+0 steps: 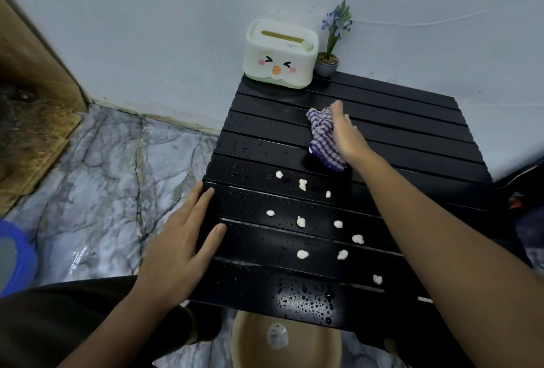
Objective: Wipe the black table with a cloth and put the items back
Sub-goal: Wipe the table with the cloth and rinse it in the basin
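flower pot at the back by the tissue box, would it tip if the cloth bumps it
Probably yes. The flower pot is small and narrow-based, while its stem rises tall above it, so it looks top-heavy. It seems light, so the cloth would likely slide or topple it. The table is slatted and wet, giving poor footing.
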